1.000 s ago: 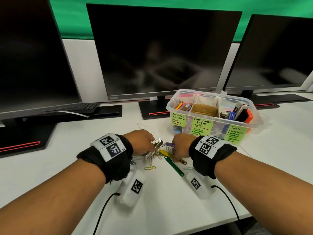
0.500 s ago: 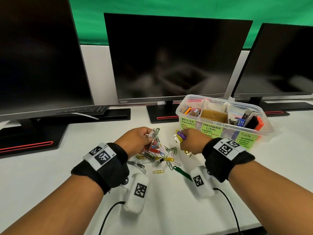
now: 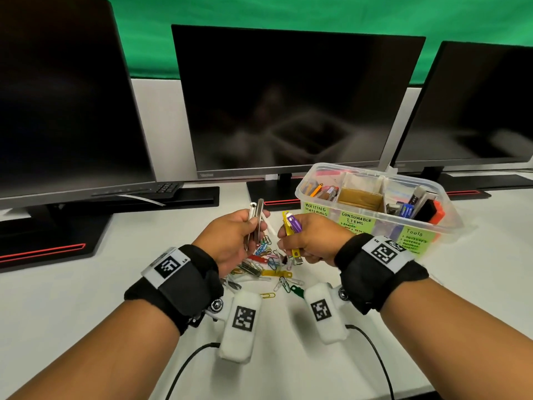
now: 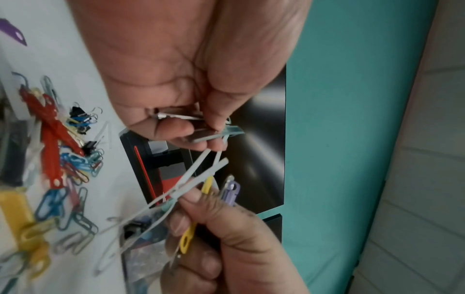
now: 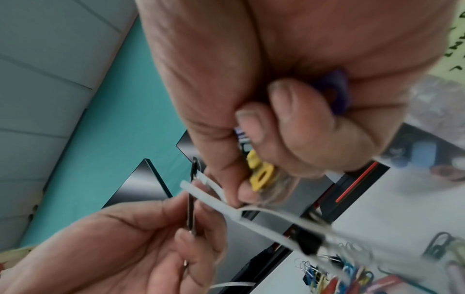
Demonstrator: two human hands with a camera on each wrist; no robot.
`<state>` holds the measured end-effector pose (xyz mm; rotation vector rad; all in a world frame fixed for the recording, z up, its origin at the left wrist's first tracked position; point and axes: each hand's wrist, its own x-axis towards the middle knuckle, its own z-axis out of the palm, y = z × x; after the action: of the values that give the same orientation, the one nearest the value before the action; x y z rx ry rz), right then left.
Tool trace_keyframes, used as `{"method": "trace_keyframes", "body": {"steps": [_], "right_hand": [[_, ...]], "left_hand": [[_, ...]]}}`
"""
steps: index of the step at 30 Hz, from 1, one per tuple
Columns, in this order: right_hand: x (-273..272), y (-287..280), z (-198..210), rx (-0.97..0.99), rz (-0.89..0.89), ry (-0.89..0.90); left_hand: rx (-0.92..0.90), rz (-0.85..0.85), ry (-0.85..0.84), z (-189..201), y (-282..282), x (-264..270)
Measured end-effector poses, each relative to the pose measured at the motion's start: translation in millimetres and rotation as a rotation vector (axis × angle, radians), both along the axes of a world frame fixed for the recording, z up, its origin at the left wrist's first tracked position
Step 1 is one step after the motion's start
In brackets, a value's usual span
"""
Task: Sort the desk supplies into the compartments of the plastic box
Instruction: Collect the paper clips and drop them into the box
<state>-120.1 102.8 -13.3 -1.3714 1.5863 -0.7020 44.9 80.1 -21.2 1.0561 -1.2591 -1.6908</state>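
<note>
My left hand [image 3: 253,229] grips a bundle of metal fastener strips [image 3: 257,217] upright above the desk; the left wrist view shows the fingers [image 4: 176,129] curled round them. My right hand [image 3: 288,241] holds a yellow fastener [image 3: 294,249] and a purple one [image 3: 294,223]. In the right wrist view they show as yellow fastener [image 5: 261,175] and purple fastener [image 5: 337,89]. Thin white ties [image 4: 198,175] run between the two hands. The clear plastic box [image 3: 450,209] stands at the right, with green labels for writing materials, consumable items and tools.
A pile of coloured paper clips [image 3: 266,255], red fasteners [image 4: 50,127], a yellow fastener [image 3: 275,273] and a green one [image 3: 297,290] lies on the white desk under my hands. Three dark monitors [image 3: 288,105] stand behind. Cables trail from my wrists towards the front edge.
Both hands have risen from the pile on the desk. The left carries the metal strips up, the right the yellow and purple fasteners, and white ties now stretch between them.
</note>
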Motion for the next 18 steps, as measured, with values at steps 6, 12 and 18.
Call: {"method": "trace_keyframes", "body": {"steps": [6,12,18], "right_hand": [[-8,-1,4,-0.029,-0.068,-0.109],[5,0,-6,0.039,0.088,0.097],[9,-6,-7,0.017,0.07,0.048]], "left_hand": [[0.09,0.042,0.194,0,-4,5],[0.16,0.045,0.332,6,1,2],[0.164,0.114,0.299,3,-5,9]]}}
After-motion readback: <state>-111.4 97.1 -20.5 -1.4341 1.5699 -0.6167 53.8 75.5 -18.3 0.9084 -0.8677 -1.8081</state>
